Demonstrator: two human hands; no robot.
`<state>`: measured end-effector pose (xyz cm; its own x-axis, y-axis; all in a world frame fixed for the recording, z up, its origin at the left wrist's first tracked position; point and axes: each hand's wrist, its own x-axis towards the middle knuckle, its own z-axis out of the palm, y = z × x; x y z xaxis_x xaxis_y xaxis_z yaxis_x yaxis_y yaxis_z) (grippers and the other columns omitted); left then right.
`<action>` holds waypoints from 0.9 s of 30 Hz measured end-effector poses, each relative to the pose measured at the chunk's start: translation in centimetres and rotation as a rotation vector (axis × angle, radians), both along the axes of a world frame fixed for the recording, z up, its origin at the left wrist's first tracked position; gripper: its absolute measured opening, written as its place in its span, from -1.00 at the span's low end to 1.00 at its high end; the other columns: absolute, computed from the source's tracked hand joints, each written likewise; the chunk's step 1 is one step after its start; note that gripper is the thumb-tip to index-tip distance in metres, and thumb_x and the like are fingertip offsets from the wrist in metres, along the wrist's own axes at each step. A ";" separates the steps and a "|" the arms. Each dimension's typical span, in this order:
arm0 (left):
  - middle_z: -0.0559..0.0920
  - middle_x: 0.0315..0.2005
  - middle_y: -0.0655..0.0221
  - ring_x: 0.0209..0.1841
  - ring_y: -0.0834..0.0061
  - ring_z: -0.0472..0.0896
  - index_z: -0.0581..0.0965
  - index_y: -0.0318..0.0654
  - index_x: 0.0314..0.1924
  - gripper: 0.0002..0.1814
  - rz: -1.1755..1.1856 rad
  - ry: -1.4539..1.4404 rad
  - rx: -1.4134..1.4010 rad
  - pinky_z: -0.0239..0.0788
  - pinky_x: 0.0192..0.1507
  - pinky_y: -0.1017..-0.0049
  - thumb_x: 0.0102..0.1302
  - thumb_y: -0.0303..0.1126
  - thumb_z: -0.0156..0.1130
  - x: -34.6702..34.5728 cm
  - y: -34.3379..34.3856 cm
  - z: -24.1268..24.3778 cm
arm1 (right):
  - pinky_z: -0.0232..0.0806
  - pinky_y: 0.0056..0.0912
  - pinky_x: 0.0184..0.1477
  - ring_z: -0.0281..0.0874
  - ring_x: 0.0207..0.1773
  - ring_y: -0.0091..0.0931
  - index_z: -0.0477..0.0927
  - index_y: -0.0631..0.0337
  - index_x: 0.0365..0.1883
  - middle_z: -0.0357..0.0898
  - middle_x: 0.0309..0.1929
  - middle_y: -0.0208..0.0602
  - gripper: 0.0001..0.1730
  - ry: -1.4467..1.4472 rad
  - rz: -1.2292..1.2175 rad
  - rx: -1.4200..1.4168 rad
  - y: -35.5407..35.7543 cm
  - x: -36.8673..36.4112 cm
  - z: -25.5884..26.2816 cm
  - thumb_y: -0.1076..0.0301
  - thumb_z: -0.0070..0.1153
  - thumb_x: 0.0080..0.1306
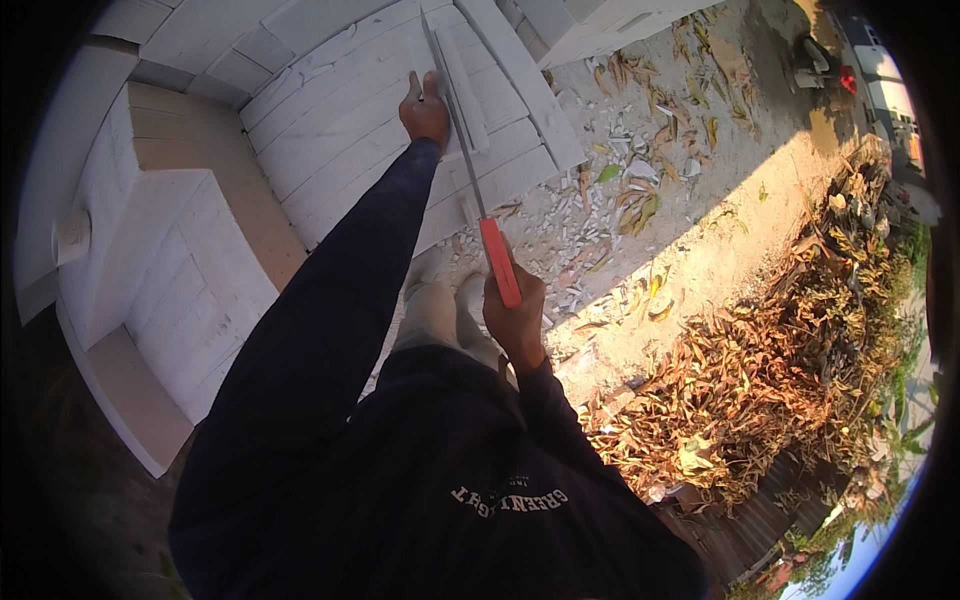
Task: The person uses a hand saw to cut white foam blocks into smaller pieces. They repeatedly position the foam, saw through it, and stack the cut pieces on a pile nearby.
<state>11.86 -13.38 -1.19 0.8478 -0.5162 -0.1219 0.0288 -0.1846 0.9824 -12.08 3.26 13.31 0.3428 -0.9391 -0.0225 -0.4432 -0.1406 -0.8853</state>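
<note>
My right hand grips the red handle of a handsaw. The narrow metal blade is seen nearly edge-on and points away from me over a white planked surface. My left hand is at that surface, just left of the blade, with two fingers pointing forward and apart. Whether it holds or presses anything is hidden by the hand itself. Along the blade's right side lies a long white strip. A smaller pale piece sits at the surface's near edge.
White box-like blocks stand on my left, with more pale blocks behind. White offcuts and leaves litter the ground right of the planked surface. A large dry-leaf heap lies in sun at right, near corrugated sheets.
</note>
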 end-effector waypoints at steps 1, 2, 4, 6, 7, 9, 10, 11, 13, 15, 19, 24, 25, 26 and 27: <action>0.71 0.06 -0.14 0.12 0.31 0.68 0.27 -0.64 0.47 -0.21 -0.012 0.003 0.013 0.41 0.18 0.48 0.59 -0.03 0.13 0.0 0.0 0.1 | 0.30 -0.22 -0.50 0.48 -0.62 -0.22 0.57 0.46 -0.34 0.43 -0.63 0.06 -0.90 -0.001 0.009 -0.013 -0.3 0.2 0.0 0.55 0.07 0.31; 0.70 0.06 -0.20 0.12 0.23 0.69 0.30 -0.64 0.45 -0.23 0.004 0.010 -0.009 0.42 0.18 0.46 0.58 -0.03 0.13 0.1 0.1 0.3 | 0.30 -0.22 -0.50 0.48 -0.63 -0.22 0.58 0.46 -0.34 0.43 -0.64 0.06 -0.89 0.008 0.050 -0.061 -1.7 1.2 -0.6 0.55 0.07 0.31; 0.68 0.04 -0.31 0.13 0.07 0.70 0.36 -0.64 0.41 -0.26 0.032 0.024 -0.061 0.42 0.18 0.40 0.57 -0.04 0.14 0.0 0.1 -0.2 | 0.29 -0.21 -0.50 0.47 -0.63 -0.23 0.58 0.46 -0.33 0.43 -0.64 0.05 -0.88 0.002 0.086 -0.110 -3.7 2.7 -1.2 0.55 0.07 0.31; 0.70 0.01 -0.30 0.09 0.05 0.71 0.38 -0.64 0.40 -0.27 0.035 0.009 -0.054 0.43 0.15 0.40 0.57 -0.05 0.14 -0.1 -0.2 -0.3 | 0.29 -0.20 -0.50 0.48 -0.63 -0.25 0.59 0.46 -0.33 0.43 -0.65 0.04 -0.88 -0.024 0.076 -0.094 -4.7 3.7 -1.3 0.54 0.07 0.31; 0.70 -0.01 -0.30 0.07 0.04 0.72 0.38 -0.64 0.40 -0.28 0.036 0.001 -0.046 0.44 0.14 0.40 0.57 -0.05 0.14 -0.2 -0.2 -0.3 | 0.29 -0.20 -0.50 0.48 -0.63 -0.25 0.59 0.46 -0.33 0.43 -0.65 0.03 -0.88 -0.035 0.075 -0.079 -4.9 3.9 -1.2 0.54 0.07 0.31; 0.71 -0.05 -0.29 0.05 0.02 0.73 0.40 -0.65 0.38 -0.30 0.023 -0.032 0.003 0.45 0.13 0.38 0.57 -0.08 0.14 -0.1 0.1 0.6 | 0.30 -0.18 -0.50 0.51 -0.62 -0.23 0.60 0.46 -0.31 0.44 -0.65 0.03 -0.87 -0.049 0.062 -0.029 -4.6 3.5 -0.6 0.54 0.07 0.31; 0.72 -0.07 -0.28 0.04 0.01 0.73 0.41 -0.65 0.37 -0.31 0.020 -0.049 0.026 0.46 0.12 0.37 0.57 -0.09 0.14 0.1 0.0 0.9 | 0.30 -0.18 -0.50 0.52 -0.61 -0.23 0.61 0.47 -0.29 0.45 -0.65 0.03 -0.86 -0.023 0.056 -0.022 -3.7 2.8 -0.4 0.54 0.07 0.30; 0.72 -0.08 -0.28 0.03 0.00 0.73 0.41 -0.66 0.36 -0.31 0.032 -0.070 0.012 0.46 0.11 0.36 0.57 -0.09 0.14 0.2 -0.1 0.6 | 0.30 -0.18 -0.50 0.52 -0.61 -0.23 0.62 0.47 -0.27 0.45 -0.65 0.02 -0.86 0.002 0.049 -0.015 -2.1 1.6 0.0 0.54 0.07 0.30; 0.73 -0.10 -0.27 0.03 -0.02 0.73 0.42 -0.67 0.35 -0.32 0.056 -0.105 -0.008 0.47 0.11 0.35 0.56 -0.10 0.14 -0.1 0.1 0.1 | 0.30 -0.18 -0.50 0.54 -0.60 -0.22 0.64 0.47 -0.24 0.45 -0.64 0.02 -0.84 0.018 0.045 -0.006 -1.4 0.8 0.2 0.55 0.07 0.30; 0.72 -0.09 -0.30 0.04 -0.04 0.73 0.42 -0.68 0.35 -0.32 0.009 -0.045 0.045 0.47 0.11 0.33 0.56 -0.10 0.14 -0.1 0.4 0.5 | 0.30 -0.18 -0.50 0.55 -0.59 -0.20 0.65 0.47 -0.20 0.46 -0.64 0.01 -0.81 -0.001 0.029 -0.003 -1.1 0.6 0.5 0.56 0.07 0.29; 0.71 -0.08 -0.33 0.06 -0.05 0.72 0.42 -0.69 0.34 -0.32 0.031 -0.051 -0.025 0.46 0.13 0.31 0.55 -0.12 0.15 0.2 0.0 -1.2 | 0.29 -0.15 -0.49 0.52 -0.60 -0.14 0.56 0.46 -0.39 0.43 -0.64 0.02 -0.91 0.067 0.131 -0.175 -4.9 4.7 -1.3 0.59 0.05 0.27; 0.69 -0.05 -0.35 0.08 -0.06 0.71 0.43 -0.69 0.33 -0.34 0.043 -0.101 0.012 0.46 0.16 0.31 0.54 -0.14 0.17 0.1 -0.1 -0.5 | 0.30 -0.20 -0.46 0.51 -0.58 -0.34 0.55 0.44 -0.41 0.41 -0.64 -0.02 -0.90 -0.026 0.047 -0.013 -3.9 3.2 -1.0 0.57 0.09 0.28; 0.69 -0.04 -0.35 0.09 -0.06 0.71 0.43 -0.70 0.33 -0.34 0.058 -0.122 0.016 0.46 0.17 0.31 0.54 -0.15 0.17 0.4 -0.4 -0.7 | 0.30 -0.21 -0.46 0.51 -0.57 -0.36 0.57 0.44 -0.40 0.41 -0.64 -0.02 -0.91 -0.020 0.041 -0.004 -2.6 2.3 -0.5 0.56 0.10 0.29; 0.72 -0.08 -0.28 0.03 0.08 0.72 0.42 -0.66 0.35 -0.32 0.054 -0.119 0.003 0.46 0.11 0.36 0.55 -0.11 0.16 0.6 -0.5 -1.0 | 0.32 -0.21 -0.45 0.52 -0.56 -0.31 0.57 0.45 -0.28 0.44 -0.62 0.00 -0.91 -0.005 0.043 0.005 -1.5 1.5 -0.1 0.57 0.09 0.29; 0.74 -0.13 -0.20 -0.03 0.21 0.72 0.40 -0.63 0.38 -0.30 0.053 -0.112 -0.007 0.46 0.06 0.40 0.56 -0.08 0.15 0.6 -0.4 -1.4 | 0.34 -0.21 -0.45 0.54 -0.55 -0.26 0.58 0.45 -0.17 0.46 -0.60 0.02 -0.83 0.009 0.042 0.012 -0.5 0.6 0.1 0.57 0.08 0.29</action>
<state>12.48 -13.82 -2.63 0.8821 -0.4705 -0.0216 -0.0715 -0.1792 0.9812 -11.43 2.80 13.43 0.3817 -0.9236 -0.0365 -0.4450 -0.1490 -0.8831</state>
